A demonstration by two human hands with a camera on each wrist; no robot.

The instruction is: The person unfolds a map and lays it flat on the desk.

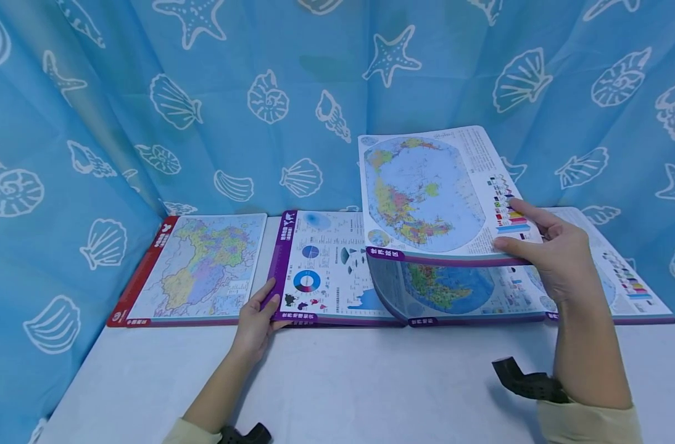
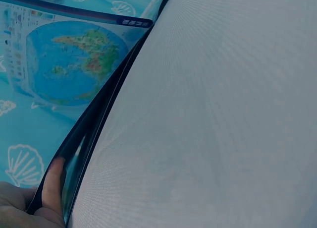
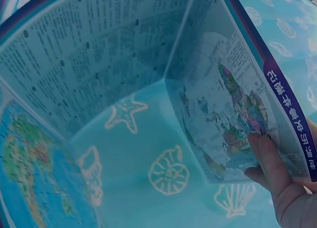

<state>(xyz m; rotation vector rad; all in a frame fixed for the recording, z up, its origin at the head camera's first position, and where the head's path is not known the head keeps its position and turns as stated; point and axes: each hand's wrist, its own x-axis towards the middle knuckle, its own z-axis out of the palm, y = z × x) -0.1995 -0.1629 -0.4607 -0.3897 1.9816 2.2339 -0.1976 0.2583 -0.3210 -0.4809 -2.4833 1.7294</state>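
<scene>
A purple-edged folding world map [image 1: 329, 265] lies partly unfolded on the white table. My left hand [image 1: 254, 324] pinches its left edge at the lower corner, and a finger shows inside the edge gap in the left wrist view. My right hand [image 1: 559, 246] holds the right side of a raised panel [image 1: 426, 191], printed with a world map and tilted up. Below the raised panel, a curved panel with a blue terrain map [image 1: 465, 293] is partly hidden. In the right wrist view, the fingers [image 3: 270, 161] lie on the printed face of the held panel.
On the left lies a red-edged China map [image 1: 210, 265]. Another world map panel [image 1: 637, 283] lies flat at the right, partly behind my right arm. A blue shell-print curtain [image 1: 282, 148] hangs directly behind the maps. The white table [image 1: 371, 382] extends in front.
</scene>
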